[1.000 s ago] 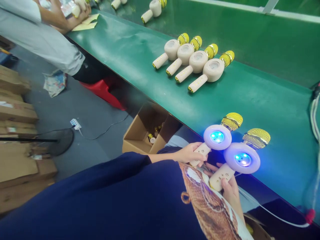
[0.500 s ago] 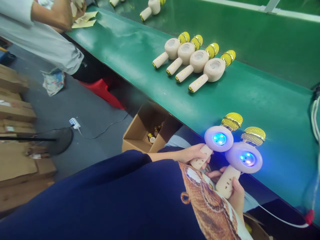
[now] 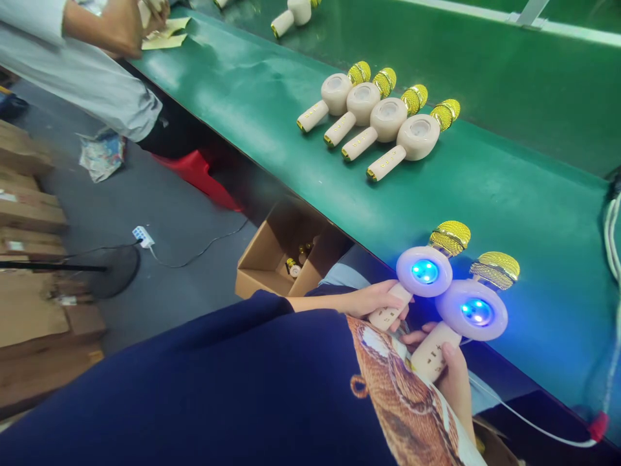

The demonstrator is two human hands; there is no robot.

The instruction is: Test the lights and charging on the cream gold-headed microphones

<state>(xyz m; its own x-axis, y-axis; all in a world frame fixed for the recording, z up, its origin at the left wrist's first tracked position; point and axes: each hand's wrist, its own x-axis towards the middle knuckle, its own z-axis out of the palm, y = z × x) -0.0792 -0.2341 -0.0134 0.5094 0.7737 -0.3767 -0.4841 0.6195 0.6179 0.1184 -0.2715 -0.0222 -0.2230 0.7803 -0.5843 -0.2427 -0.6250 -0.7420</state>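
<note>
My left hand [image 3: 376,300] is wrapped round the pale handle of a microphone [image 3: 412,262] with a gold mesh head and a ring of blue lights glowing in its round body. A second lit microphone [image 3: 478,333] is in my right hand [image 3: 453,372], its thumb lying on the handle near the buttons. The two microphones stand side by side with their round bodies about touching, heads tilted up and away from me over the bench edge. Behind them, a row of unlit microphones [image 3: 388,120] of the same kind lies on the green bench [image 3: 310,171].
A cardboard box [image 3: 262,275] with several microphone parts sits under the bench edge. A white cable [image 3: 543,430] hangs at the right. A co-worker's arm [image 3: 101,29] is at upper left. Stacked cartons [image 3: 32,213] and a power strip [image 3: 142,236] are on the floor.
The right-hand microphone has tilted slightly, its head moving right and its handle left, with my right thumb shifting along. The left-hand microphone is almost unchanged.
</note>
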